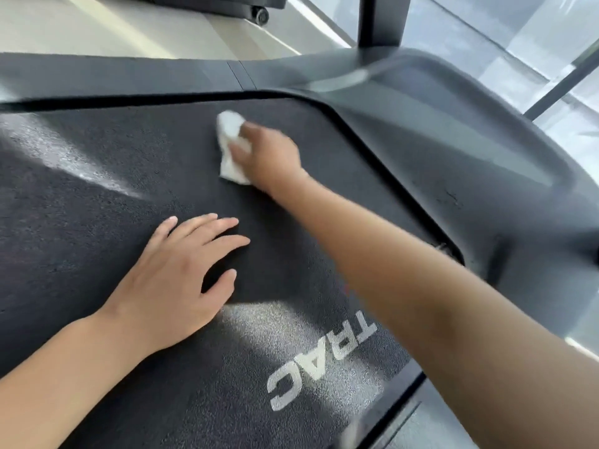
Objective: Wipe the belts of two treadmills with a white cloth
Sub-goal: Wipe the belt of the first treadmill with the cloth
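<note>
A dark textured treadmill belt (107,163) fills most of the head view, with white letters "TRAC" near the lower right. A crumpled white cloth (229,128) lies on the belt near its far end. My right hand (269,158) grips the cloth and presses it onto the belt, arm stretched forward and blurred. Nearer to me, my left hand (176,270) rests flat on the belt with fingers spread and straight, holding nothing.
A grey motor cover (453,140) curves round the belt's far end and right side. A black upright post (382,21) rises from it. Another machine's base with a wheel (261,15) stands on the pale floor beyond. Windows lie to the right.
</note>
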